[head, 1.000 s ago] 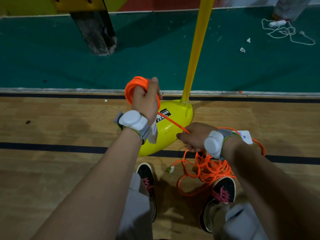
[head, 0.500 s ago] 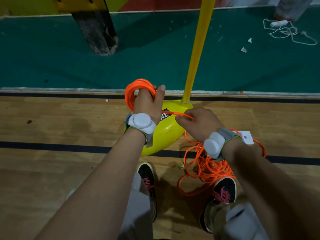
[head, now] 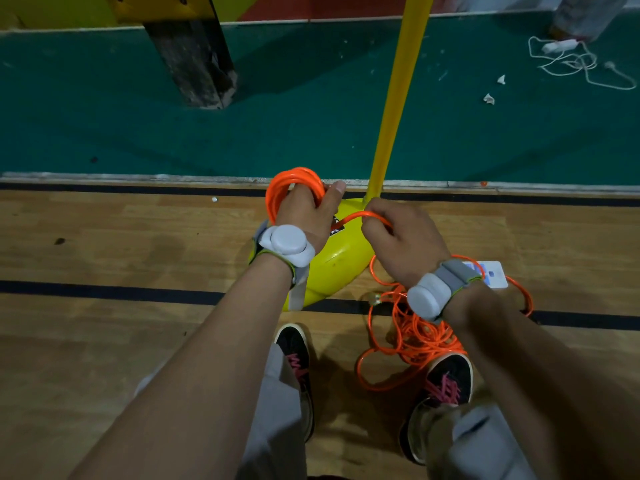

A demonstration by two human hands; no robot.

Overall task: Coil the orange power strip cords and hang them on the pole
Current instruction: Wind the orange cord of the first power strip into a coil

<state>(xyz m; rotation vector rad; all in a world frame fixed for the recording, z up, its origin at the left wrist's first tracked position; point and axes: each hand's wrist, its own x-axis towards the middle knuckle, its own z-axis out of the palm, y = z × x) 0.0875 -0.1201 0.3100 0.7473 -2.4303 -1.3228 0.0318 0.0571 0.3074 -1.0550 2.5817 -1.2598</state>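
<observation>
Item: left hand [head: 304, 216] grips thin orange cord coil [head: 294, 178], frame centre. Right hand [head: 401, 237] pinches free strand [head: 360, 214] (loose tangle [head: 419, 341] lower right). I'd lay even loops, tension light.

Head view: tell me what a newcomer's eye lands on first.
The orange coil gripped in the left hand at centre stands out first. The right hand holds a strand beside it, above a tangled heap on the floor. A yellow pole rises behind.
</observation>
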